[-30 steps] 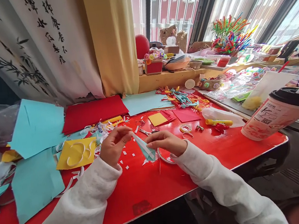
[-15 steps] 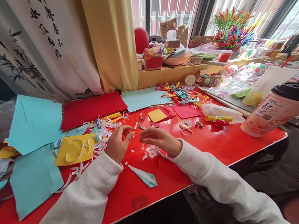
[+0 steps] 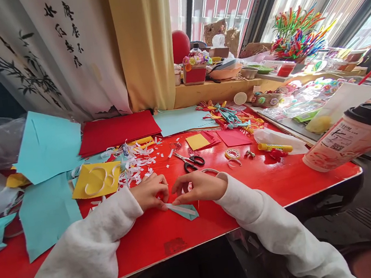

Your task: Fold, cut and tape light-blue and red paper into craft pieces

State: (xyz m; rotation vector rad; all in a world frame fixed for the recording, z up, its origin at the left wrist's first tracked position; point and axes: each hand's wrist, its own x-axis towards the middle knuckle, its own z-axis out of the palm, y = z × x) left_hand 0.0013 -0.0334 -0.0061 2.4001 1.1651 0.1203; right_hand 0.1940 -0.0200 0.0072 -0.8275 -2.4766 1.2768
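Note:
A folded light-blue paper piece (image 3: 189,211) with a white strip along it lies near the front edge of the red table (image 3: 145,252). My left hand (image 3: 150,192) pinches the strip's narrow left end between thumb and fingers. Close beside it, my right hand (image 3: 200,186) has its thumb and index finger together at the same strip, near the upper left of the blue paper. Black-handled scissors (image 3: 190,160) lie just beyond my hands, beside a ring of tape or wire partly hidden by my right hand.
White paper scraps (image 3: 137,160) and a yellow sheet (image 3: 96,179) lie to the left. Red paper (image 3: 119,132) is stacked at the back. Yellow and pink squares (image 3: 197,141), a glue stick (image 3: 275,147) and a large drink cup (image 3: 344,142) stand or lie to the right.
Both hands have come down toward the table's front edge and closed on the white strip of the folded blue paper. The scissors, mostly hidden before, now show. The view has shifted slightly.

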